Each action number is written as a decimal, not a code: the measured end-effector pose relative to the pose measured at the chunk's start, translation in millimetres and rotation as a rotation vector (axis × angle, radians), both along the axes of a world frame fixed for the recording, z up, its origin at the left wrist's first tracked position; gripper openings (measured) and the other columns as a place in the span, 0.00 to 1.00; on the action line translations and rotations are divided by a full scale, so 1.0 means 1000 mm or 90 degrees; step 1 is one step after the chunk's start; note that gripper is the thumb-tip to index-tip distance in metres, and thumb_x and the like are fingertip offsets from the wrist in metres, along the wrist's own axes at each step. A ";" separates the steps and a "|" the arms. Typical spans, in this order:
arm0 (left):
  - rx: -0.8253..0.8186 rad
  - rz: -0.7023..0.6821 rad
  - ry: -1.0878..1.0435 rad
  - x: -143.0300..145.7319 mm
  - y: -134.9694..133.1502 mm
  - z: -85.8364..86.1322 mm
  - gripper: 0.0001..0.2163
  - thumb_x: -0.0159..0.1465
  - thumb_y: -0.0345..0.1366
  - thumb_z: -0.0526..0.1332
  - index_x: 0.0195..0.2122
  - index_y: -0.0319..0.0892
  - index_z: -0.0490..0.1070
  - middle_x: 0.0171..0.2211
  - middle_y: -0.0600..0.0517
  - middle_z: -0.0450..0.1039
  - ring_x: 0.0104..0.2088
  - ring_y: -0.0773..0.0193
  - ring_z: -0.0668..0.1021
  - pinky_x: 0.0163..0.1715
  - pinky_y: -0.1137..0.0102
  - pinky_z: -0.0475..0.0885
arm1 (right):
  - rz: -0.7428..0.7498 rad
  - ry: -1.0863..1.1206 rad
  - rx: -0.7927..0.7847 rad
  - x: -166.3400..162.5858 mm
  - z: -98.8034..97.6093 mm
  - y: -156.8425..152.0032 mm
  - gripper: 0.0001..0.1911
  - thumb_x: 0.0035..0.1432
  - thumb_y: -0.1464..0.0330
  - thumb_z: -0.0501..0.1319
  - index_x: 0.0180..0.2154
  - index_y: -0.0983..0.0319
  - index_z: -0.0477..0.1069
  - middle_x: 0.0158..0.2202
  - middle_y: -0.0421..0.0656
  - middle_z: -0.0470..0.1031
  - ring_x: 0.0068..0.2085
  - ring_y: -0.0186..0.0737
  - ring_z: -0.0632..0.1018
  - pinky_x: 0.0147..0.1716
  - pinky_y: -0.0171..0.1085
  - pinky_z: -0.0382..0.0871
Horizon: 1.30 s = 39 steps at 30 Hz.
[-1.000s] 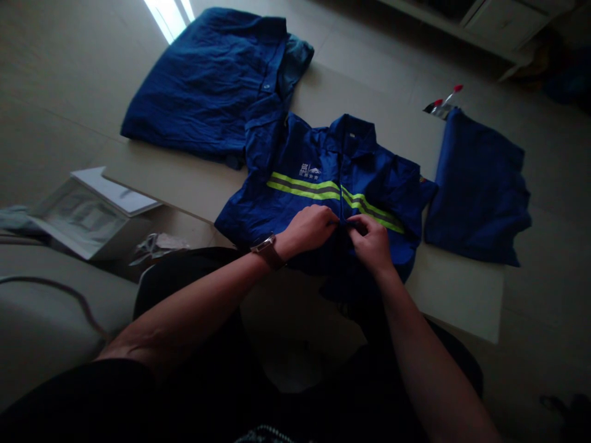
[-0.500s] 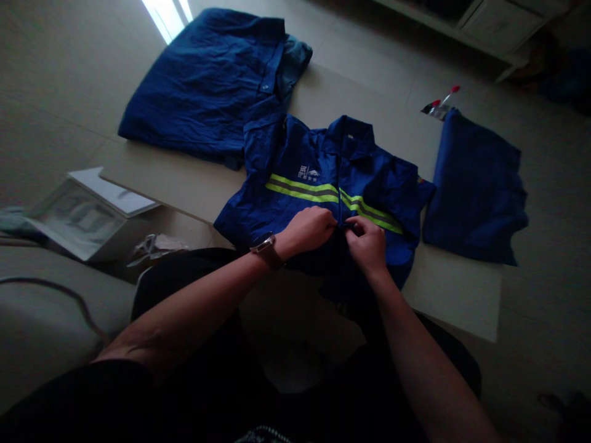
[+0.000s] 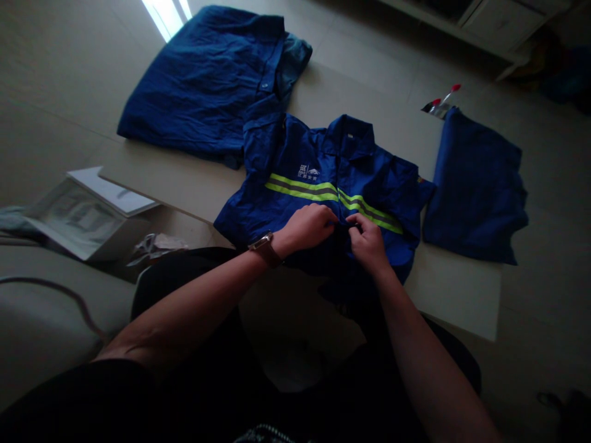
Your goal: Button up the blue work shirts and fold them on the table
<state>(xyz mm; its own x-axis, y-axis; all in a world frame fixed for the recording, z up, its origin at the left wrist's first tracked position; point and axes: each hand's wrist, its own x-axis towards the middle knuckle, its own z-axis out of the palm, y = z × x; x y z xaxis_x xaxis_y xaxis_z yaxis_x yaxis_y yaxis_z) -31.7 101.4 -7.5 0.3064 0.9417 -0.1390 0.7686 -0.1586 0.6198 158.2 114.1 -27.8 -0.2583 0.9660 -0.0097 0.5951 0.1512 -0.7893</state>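
A blue work jacket point(image 3: 295, 166) with yellow-green reflective stripes lies face up on a low pale board point(image 3: 184, 178), collar away from me. My left hand point(image 3: 307, 226), a watch on its wrist, pinches the jacket's front edge just below the stripe. My right hand point(image 3: 368, 241) pinches the opposite front edge, fingertips almost touching the left hand's. Both hands are closed on the fabric at the middle opening. The jacket's hem hangs over the board's near edge toward my lap.
A crumpled blue garment point(image 3: 207, 80) lies at the board's far left. A folded blue garment point(image 3: 475, 184) lies at the right, with red-capped pens point(image 3: 441, 103) beyond it. An open white box point(image 3: 78, 212) stands on the floor at left. A white cabinet point(image 3: 498, 24) is at the back.
My two hands have drawn slightly closer together at the jacket's front opening. The jacket and other garments lie as before.
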 end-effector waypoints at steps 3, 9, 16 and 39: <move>0.005 -0.040 -0.017 0.001 0.000 0.000 0.13 0.64 0.30 0.59 0.43 0.44 0.84 0.40 0.46 0.82 0.38 0.59 0.81 0.41 0.66 0.73 | -0.026 -0.012 0.002 0.000 -0.003 0.002 0.11 0.52 0.67 0.55 0.34 0.60 0.75 0.33 0.44 0.78 0.34 0.43 0.76 0.39 0.41 0.69; -0.020 -0.085 -0.003 0.002 -0.006 0.001 0.15 0.62 0.31 0.60 0.47 0.47 0.84 0.42 0.47 0.83 0.39 0.58 0.81 0.40 0.66 0.72 | -0.120 -0.020 0.035 0.002 -0.004 0.006 0.09 0.52 0.67 0.55 0.33 0.59 0.73 0.33 0.44 0.78 0.36 0.44 0.76 0.41 0.41 0.69; -0.109 -0.089 0.040 -0.013 -0.001 -0.003 0.10 0.62 0.41 0.66 0.41 0.45 0.84 0.36 0.46 0.82 0.33 0.60 0.79 0.35 0.67 0.69 | -0.093 0.081 -0.076 0.011 0.004 0.007 0.02 0.43 0.68 0.54 0.25 0.57 0.62 0.23 0.37 0.62 0.27 0.37 0.65 0.29 0.37 0.61; -0.035 0.123 0.029 0.008 0.007 -0.009 0.06 0.64 0.32 0.61 0.36 0.41 0.78 0.35 0.44 0.80 0.36 0.58 0.79 0.36 0.67 0.70 | -0.073 -0.210 0.172 0.028 0.009 0.006 0.26 0.54 0.48 0.69 0.46 0.58 0.71 0.43 0.48 0.77 0.45 0.50 0.74 0.44 0.44 0.65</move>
<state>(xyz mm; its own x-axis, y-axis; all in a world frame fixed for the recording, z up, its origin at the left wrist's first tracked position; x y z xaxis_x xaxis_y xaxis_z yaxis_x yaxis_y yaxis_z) -23.3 108.3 -16.8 0.1136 0.9729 -0.2016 0.8091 0.0271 0.5870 186.0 119.8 -18.7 -0.1741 0.9676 0.1827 0.8336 0.2436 -0.4958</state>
